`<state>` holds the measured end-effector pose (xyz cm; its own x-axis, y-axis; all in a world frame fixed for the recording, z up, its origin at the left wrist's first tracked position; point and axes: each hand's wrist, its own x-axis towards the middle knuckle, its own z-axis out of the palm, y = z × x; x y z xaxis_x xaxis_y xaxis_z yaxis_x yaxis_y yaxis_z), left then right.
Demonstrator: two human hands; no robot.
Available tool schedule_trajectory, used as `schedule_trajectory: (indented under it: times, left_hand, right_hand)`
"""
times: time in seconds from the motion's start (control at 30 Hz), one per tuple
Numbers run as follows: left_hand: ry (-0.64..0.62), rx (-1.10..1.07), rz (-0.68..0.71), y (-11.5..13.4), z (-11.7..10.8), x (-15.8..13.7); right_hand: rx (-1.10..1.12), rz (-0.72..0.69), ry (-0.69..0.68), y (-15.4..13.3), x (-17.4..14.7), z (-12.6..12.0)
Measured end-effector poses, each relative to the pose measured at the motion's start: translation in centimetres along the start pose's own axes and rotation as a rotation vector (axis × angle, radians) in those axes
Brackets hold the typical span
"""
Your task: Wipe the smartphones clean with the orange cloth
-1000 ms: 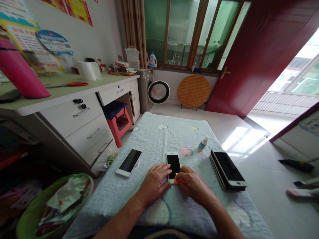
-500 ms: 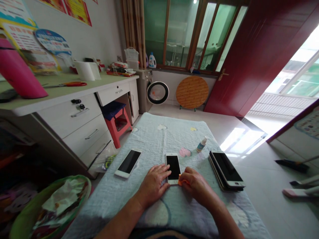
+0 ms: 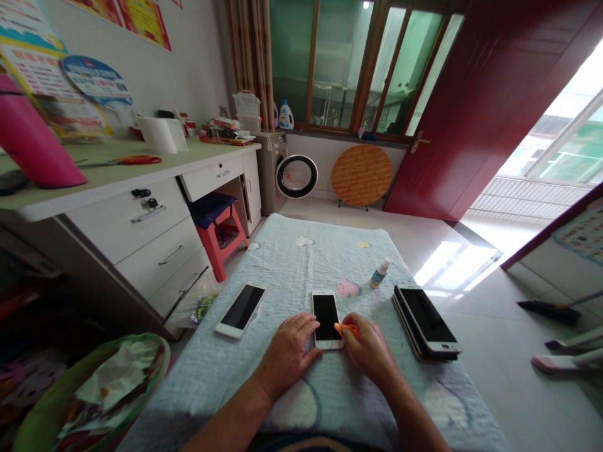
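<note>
A white smartphone [image 3: 326, 314] with a dark screen lies face up in the middle of the covered table. My left hand [image 3: 293, 342] holds it in place from the left, fingertips on its long edge and thumb near the bottom corner. Pinched in my right hand [image 3: 366, 342] is a small orange cloth [image 3: 347, 328], which touches the right side of the screen. Most of the cloth is hidden by the fingers. To the left lies another white smartphone [image 3: 241, 309]. A stack of several phones [image 3: 428, 320] sits at the right, with a small spray bottle [image 3: 379, 274] behind it.
A pale blue quilted cover [image 3: 330, 251] with printed shapes lies over the table. Left of it stand a basket of refuse [image 3: 164, 358], a red stool [image 3: 223, 242] and a white desk [image 3: 151, 216]. A washing machine [image 3: 271, 169] has its door open at the back.
My right hand has brought the orange cloth slightly up the right side of the screen. The left hand's fingers have drawn back toward the phone's left edge and closed together.
</note>
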<state>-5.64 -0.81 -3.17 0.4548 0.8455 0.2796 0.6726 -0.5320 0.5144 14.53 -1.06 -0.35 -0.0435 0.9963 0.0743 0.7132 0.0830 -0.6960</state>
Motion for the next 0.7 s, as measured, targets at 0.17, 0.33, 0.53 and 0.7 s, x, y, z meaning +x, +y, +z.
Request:
schedule_trajectory:
  times: [0.17, 0.33, 0.53, 0.7]
  left_hand:
    - [0.02, 0.035, 0.025, 0.1, -0.1, 0.0]
    - [0.034, 0.053, 0.041, 0.2, -0.1, 0.0]
    - [0.048, 0.081, 0.044, 0.4, 0.1, 0.1]
    - [0.063, 0.084, 0.041, 0.5, 0.1, 0.0]
  right_hand:
    - [0.166, 0.104, 0.033, 0.0, -0.1, 0.9]
    - [0.337, 0.171, -0.01, -0.2, -0.1, 1.7]
    - [0.091, 0.1, 0.094, 0.2, -0.1, 0.8]
    - [0.324, 0.168, 0.033, 0.3, -0.1, 1.3]
